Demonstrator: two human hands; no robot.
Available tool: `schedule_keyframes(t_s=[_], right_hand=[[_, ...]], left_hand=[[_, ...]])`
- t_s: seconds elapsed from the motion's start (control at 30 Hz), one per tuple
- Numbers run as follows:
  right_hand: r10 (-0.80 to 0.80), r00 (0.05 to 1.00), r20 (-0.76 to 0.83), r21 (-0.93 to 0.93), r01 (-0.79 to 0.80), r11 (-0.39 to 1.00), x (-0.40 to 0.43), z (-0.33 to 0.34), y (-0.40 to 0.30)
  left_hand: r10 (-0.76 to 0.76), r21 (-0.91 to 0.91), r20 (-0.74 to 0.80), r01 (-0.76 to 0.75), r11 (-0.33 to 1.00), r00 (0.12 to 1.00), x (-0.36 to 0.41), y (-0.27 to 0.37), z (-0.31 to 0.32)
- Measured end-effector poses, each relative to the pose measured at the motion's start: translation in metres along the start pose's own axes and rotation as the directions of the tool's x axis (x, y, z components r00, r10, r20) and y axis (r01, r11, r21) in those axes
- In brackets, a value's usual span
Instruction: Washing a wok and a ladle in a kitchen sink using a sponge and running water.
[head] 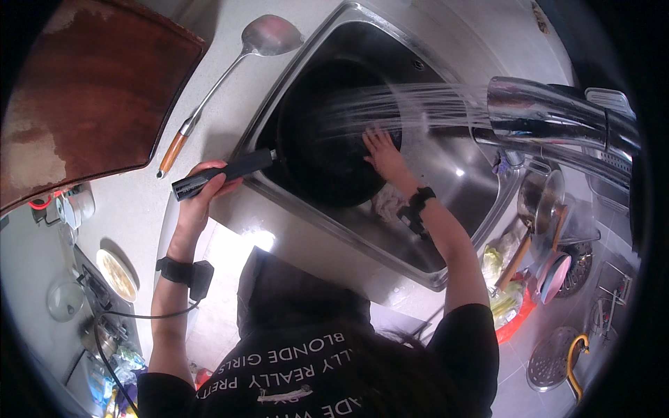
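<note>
A black frying pan (pixel 334 157) lies in a stainless steel sink (pixel 460 177), its dark handle (pixel 245 166) reaching over the left rim. My left hand (pixel 209 183) is closed around that handle. Inside the pan, near its right side, my right hand (pixel 381 151) has its fingers spread on or just above the surface; contact is hard to tell. A chrome faucet head (pixel 543 109) sprays water across into the pan. Below my right wrist, a crumpled pale cloth (pixel 389 202) lies on the sink floor, partly hidden.
A metal turner with a wooden handle (pixel 175 151) rests on the counter left of the sink, beside a brown wooden board (pixel 94 104). An oval dish (pixel 117 274) stands at lower left. Pots (pixel 538 198) and a red bag with leafy vegetables (pixel 515 313) are at right.
</note>
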State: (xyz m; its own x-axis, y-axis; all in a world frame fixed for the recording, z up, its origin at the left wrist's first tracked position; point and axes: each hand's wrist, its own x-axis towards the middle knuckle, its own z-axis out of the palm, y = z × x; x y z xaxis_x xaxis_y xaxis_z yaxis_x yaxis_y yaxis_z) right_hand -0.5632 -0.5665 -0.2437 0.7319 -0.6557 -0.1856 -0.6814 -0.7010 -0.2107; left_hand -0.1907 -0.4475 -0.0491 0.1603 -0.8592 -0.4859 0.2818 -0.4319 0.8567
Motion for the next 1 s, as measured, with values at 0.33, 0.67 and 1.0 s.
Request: schedule_keyframes(t_s=[0.33, 0.67, 1.0], right_hand=[[0.077, 0.994, 0.084, 0.024, -0.079, 0.997, 0.013, 0.021, -0.048], [0.051, 0.964, 0.259, 0.444, -0.166, 0.881, -0.016, 0.014, -0.052], [-0.021, 0.988, 0.154, 0.961, -0.145, 0.235, 0.022, -0.072, -0.158]], left_hand=[[0.024, -0.051, 0.008, -0.023, 0.998, 1.000, 0.000, -0.008, 0.000], [0.018, -0.004, 0.039, -0.017, 1.000, 0.999, -0.002, -0.002, 0.006], [0.008, -0.028, 0.042, -0.007, 1.000, 0.999, -0.001, -0.007, 0.001]])
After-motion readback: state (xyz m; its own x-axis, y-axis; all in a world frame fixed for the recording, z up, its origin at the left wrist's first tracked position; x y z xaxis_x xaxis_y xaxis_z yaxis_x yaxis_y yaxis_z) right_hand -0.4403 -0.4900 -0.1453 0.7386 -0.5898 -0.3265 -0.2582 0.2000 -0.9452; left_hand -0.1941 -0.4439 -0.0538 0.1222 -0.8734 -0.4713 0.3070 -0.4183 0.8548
